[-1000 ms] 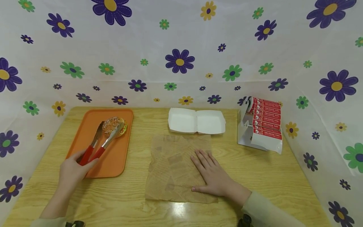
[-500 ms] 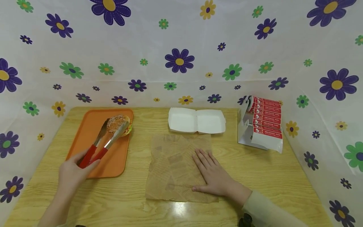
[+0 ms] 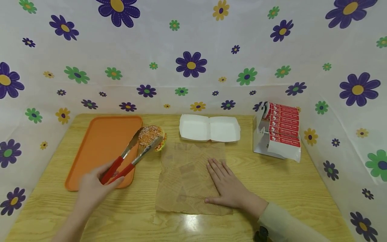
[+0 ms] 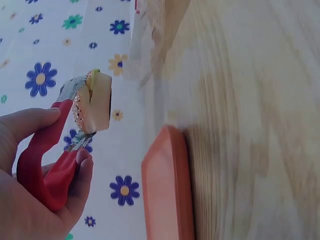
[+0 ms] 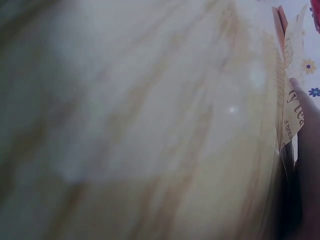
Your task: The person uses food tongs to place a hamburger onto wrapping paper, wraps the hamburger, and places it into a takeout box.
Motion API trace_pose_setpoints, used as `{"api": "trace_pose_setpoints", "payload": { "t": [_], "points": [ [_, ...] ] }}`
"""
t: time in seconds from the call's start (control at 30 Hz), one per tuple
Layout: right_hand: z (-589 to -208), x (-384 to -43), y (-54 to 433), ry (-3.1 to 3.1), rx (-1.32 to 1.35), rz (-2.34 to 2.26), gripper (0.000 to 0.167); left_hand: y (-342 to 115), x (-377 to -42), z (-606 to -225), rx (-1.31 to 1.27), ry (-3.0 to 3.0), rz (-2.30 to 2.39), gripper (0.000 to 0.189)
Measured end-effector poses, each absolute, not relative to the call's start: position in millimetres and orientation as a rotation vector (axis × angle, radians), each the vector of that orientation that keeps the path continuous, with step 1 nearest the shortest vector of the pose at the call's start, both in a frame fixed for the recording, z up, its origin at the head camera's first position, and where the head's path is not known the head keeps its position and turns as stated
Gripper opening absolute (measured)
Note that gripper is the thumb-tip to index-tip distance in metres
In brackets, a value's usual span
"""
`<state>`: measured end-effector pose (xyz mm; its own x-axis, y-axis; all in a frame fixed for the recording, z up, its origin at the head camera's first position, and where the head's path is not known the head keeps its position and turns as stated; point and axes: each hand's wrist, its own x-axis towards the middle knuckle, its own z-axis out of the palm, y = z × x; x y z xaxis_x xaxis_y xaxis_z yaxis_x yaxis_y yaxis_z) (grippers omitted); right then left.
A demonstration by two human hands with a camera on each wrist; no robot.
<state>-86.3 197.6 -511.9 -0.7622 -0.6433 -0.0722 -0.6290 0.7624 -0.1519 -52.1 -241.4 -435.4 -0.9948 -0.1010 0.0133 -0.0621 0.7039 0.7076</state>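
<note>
My left hand (image 3: 96, 185) grips red-handled metal tongs (image 3: 121, 168), fingers and thumb around the handles. Between the tongs' tips is a burger (image 3: 150, 135) with a seeded bun top and a bit of green at its side. In the left wrist view the burger (image 4: 96, 102) is held up in the air, its pale bun bottom facing the table. It is just past the right edge of the orange tray (image 3: 105, 134). My right hand (image 3: 228, 188) lies flat with fingers spread on the right part of a brown printed paper sheet (image 3: 184, 181).
An opened white box (image 3: 209, 129) with two shallow halves stands behind the paper. To the right is a dispenser (image 3: 261, 137) with a roll of red and white labels (image 3: 284, 122). Flower-printed cloth (image 3: 193, 40) encloses the back and sides of the wooden table (image 3: 287, 188).
My left hand has moved right with the tongs, carrying the burger from over the orange tray to between the tray and the paper. My right hand stays on the paper.
</note>
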Motion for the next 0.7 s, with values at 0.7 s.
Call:
{"api": "trace_pose_setpoints", "payload": {
  "t": [0.7],
  "points": [
    [-513, -87, 198, 2.858, -1.038, -0.157, 0.122, -175, -41, -461, -0.309, -2.881, -1.223, 0.059]
  ]
}}
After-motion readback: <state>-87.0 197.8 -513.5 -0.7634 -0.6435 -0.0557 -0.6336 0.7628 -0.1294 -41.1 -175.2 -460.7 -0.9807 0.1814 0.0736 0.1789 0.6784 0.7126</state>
